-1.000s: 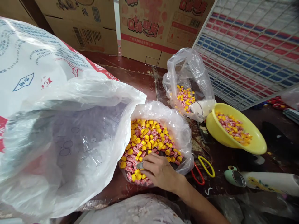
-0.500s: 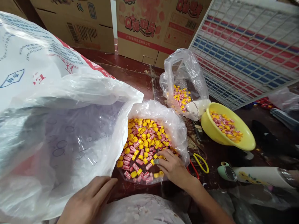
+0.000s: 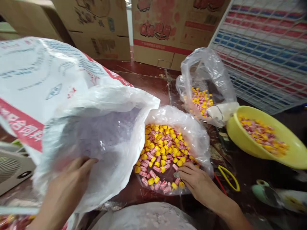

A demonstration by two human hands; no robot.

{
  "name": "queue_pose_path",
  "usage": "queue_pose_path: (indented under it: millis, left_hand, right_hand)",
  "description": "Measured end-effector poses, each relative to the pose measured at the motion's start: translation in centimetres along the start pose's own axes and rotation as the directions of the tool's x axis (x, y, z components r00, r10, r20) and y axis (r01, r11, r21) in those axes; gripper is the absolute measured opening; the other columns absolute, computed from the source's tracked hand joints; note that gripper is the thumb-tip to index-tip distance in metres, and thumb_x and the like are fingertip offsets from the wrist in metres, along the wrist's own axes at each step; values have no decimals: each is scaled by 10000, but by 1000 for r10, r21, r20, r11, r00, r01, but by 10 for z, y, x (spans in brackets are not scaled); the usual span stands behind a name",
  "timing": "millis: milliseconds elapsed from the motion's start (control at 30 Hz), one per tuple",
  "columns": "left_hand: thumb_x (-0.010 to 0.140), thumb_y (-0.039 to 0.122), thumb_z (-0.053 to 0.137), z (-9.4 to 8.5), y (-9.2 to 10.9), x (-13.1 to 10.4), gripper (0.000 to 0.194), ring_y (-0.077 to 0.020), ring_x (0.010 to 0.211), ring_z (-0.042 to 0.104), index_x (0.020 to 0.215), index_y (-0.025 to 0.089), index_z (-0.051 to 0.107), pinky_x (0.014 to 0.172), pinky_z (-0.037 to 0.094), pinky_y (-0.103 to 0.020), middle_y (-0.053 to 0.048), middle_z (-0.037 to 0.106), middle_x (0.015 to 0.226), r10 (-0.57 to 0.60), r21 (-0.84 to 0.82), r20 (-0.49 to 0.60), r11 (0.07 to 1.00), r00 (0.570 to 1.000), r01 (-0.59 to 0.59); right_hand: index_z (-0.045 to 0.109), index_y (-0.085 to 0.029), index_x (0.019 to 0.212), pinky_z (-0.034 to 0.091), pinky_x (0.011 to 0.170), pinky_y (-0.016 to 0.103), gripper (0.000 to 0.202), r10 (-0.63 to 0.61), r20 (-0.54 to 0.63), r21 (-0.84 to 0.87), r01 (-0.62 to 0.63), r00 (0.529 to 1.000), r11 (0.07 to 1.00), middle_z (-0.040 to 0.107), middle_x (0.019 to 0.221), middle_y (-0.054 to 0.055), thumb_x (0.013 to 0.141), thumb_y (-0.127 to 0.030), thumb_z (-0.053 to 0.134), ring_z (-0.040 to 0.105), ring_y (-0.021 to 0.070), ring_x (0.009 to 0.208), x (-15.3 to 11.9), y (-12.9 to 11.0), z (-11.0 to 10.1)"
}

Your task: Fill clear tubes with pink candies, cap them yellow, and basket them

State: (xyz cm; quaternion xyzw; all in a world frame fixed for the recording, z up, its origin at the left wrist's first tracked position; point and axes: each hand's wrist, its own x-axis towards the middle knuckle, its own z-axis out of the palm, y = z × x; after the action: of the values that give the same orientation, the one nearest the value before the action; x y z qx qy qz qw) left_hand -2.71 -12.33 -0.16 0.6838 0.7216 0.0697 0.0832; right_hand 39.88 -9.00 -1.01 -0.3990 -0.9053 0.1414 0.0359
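Observation:
My left hand (image 3: pixel 72 179) is inside the mouth of a large white printed sack (image 3: pixel 115 92). Its fingers are bent and close together, and what they hold, if anything, is hidden. Several purplish-clear pieces, blurred, lie in the sack. My right hand (image 3: pixel 199 183) rests at the near right edge of a heap of small pink-and-white tubes with yellow caps (image 3: pixel 165 150). Its fingers are drawn together among the pieces, and what is between them is hidden. Something greyish shows at a fingertip. The heap lies on an opened clear plastic bag (image 3: pixel 194 134).
A yellow bowl (image 3: pixel 254 153) and another clear bag (image 3: pixel 206 60) hold similar pieces at the right. A yellow loop (image 3: pixel 230 179) and a pale green-and-white flask (image 3: pixel 266 193) lie nearby. Cardboard boxes (image 3: pixel 165 48) and a white wire rack (image 3: pixel 259 54) stand behind.
My left hand has moved from the sack's near edge into its mouth. My right hand stays at the heap, its fingers drawn closer together. The view has shifted left.

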Motion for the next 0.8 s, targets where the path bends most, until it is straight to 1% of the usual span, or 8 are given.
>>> queue_pose_path:
  millis: [100, 233, 333, 433, 533, 633, 733, 800]
  left_hand:
    - [911, 38, 318, 0, 27, 10, 536, -297, 946, 725, 1208, 201, 733, 670, 545, -359, -146, 712, 1131, 28, 160, 181, 986, 983, -57]
    - [893, 4, 323, 14, 43, 26, 540, -289, 918, 724, 1104, 228, 768, 582, 500, -310, -143, 688, 1073, 89, 124, 192, 986, 977, -114]
    - [974, 165, 378, 19, 40, 29, 398, -298, 963, 714, 1135, 207, 739, 686, 545, -342, -150, 671, 1111, 117, 59, 136, 990, 984, -126]
    - [981, 456, 489, 10, 37, 20, 348, -237, 830, 704, 1154, 210, 664, 719, 565, -322, -84, 685, 989, 53, -273, 63, 962, 997, -34]
    - [864, 511, 680, -3, 46, 3, 316, -195, 781, 672, 977, 223, 615, 680, 564, -264, -27, 668, 876, -51, -728, 87, 679, 995, 98]
    - [815, 470, 765, -11, 70, -12, 304, -204, 857, 694, 958, 222, 661, 734, 575, -256, -34, 713, 912, -49, -891, 220, 397, 974, 221]
    - [788, 520, 786, -12, 100, -21, 392, -262, 1032, 727, 1070, 248, 770, 907, 582, -313, -62, 804, 1063, -15, -877, 386, 305, 922, 372]
    - [770, 543, 792, -10, 114, -24, 393, -288, 1095, 718, 1049, 266, 805, 960, 578, -340, -55, 815, 1113, -24, -872, 410, 282, 912, 400]
  right_hand:
    - [683, -215, 939, 528, 772, 383, 238, 14, -44, -99, -19, 999, 995, 683, 974, 57, 841, 1, 665, 613, 258, 911, -2, 6, 8]
    - [679, -209, 913, 542, 751, 388, 177, 37, -47, -169, -44, 998, 985, 665, 944, 54, 825, -92, 778, 620, 265, 893, 3, 6, 14]
    - [667, -207, 876, 559, 764, 397, 176, 55, -50, -190, -63, 997, 980, 671, 940, 52, 814, -137, 817, 636, 270, 901, 6, 5, 13]
    - [660, -193, 891, 571, 790, 422, 134, 29, -95, -186, -46, 995, 982, 685, 934, 60, 847, -124, 766, 655, 278, 893, 6, 6, 14]
    - [635, -180, 934, 578, 754, 389, 44, -5, -251, -61, -11, 968, 998, 694, 928, 77, 937, -135, 638, 677, 257, 853, 10, 5, 10]
    - [608, -205, 875, 576, 686, 308, 132, 50, -433, 212, 48, 900, 976, 679, 867, 52, 1005, -227, 600, 689, 201, 782, 23, -8, -6]
    - [669, -216, 928, 597, 781, 294, 106, 65, -504, 417, 177, 861, 891, 699, 996, 68, 996, -297, 659, 710, 194, 906, 42, -33, -28]
    - [696, -218, 959, 602, 797, 288, 119, 63, -529, 467, 229, 846, 854, 704, 1022, 72, 995, -327, 666, 709, 189, 926, 53, -47, -36]
